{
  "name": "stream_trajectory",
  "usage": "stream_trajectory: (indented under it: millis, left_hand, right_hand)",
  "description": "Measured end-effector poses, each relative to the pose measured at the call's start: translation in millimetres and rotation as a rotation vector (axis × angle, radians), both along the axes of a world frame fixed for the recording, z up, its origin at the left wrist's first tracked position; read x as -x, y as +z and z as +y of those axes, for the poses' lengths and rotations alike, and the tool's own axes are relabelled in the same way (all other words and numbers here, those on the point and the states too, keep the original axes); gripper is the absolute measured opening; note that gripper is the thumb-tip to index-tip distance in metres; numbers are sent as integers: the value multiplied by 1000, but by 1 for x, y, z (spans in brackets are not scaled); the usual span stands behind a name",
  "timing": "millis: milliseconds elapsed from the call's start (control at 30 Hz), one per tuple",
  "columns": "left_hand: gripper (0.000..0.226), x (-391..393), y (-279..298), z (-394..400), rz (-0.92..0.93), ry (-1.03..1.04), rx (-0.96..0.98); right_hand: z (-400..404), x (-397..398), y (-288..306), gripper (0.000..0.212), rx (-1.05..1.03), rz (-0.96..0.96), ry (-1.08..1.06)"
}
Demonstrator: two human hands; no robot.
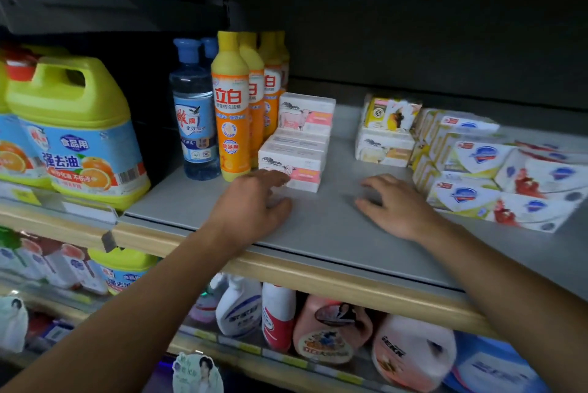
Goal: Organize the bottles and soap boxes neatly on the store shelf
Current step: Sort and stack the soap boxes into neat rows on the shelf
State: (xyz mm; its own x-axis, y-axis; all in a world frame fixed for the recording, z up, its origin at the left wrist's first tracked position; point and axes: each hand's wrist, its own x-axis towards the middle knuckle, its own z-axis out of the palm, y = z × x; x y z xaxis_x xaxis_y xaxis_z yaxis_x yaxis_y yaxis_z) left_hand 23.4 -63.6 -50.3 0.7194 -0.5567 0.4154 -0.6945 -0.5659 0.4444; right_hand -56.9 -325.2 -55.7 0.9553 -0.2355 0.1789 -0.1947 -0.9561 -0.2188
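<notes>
Grey metal shelf [318,221] carries your work: your left hand [251,205], fingers relaxed and gripping nothing, reaches the front pink-and-white soap box [294,170] beside the orange bottles [230,106]. Your right hand [394,205] lies flat and released on that shelf, just left of the blue-logo soap boxes [496,176], under dim light.

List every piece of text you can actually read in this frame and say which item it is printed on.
"立白" and "食品用": label of the front orange bottle.
"雕牌": label of the clear blue-capped bottle.
"食品用" and "强去油": label of the big green jug.
"CQC": small mark low on the clear blue-capped bottle.
Print on the soap boxes, the white soap packs and the lower-shelf bottles: too blurred to read.
</notes>
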Motion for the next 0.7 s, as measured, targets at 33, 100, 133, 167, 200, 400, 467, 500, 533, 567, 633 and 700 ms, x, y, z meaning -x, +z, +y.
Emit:
stream_trajectory:
  millis: [33, 100, 133, 167, 200, 400, 467, 500, 533, 567, 633, 700]
  left_hand:
    - [38, 2, 5, -6, -16, -19, 33]
    - [35, 6, 17, -22, -59, -56, 80]
    - [34, 7, 24, -31, -85, -69, 90]
    - [33, 7, 32, -41, -109, -83, 90]
    - [34, 6, 40, -52, -125, -102, 83]
    - [38, -19, 78, -132, -127, -153, -60]
    - [39, -32, 80, -159, -117, -150, -116]
    - [41, -38, 77, -172, -120, -151, -155]
    - [44, -45, 74, -185, -130, -148, -202]
    - [46, -51, 70, -197, -145, -140, -255]
    - [53, -63, 61, -217, -169, -112, -362]
    - [59, -74, 54, -232, -162, -85, -436]
  right_hand:
    - [-2, 5, -3, 56, -6, 20, 10]
    - [-4, 10, -8, 57, -18, 20, 25]
    - [-4, 10, -9, 57, -16, 14, 27]
    - [-4, 9, -9, 57, -13, 7, 27]
    - [-4, 8, -10, 56, -13, 0, 26]
    - [-5, 5, -14, 56, -23, -25, 13]
    - [-5, 5, -15, 56, -34, -39, 8]
    - [-5, 4, -15, 56, -41, -43, 8]
    - [-6, 4, -15, 56, -47, -47, 9]
    - [-7, 3, -16, 56, -53, -52, 8]
    - [-8, 2, -17, 55, -66, -60, 7]
    - [-8, 2, -18, 55, -72, -69, 7]
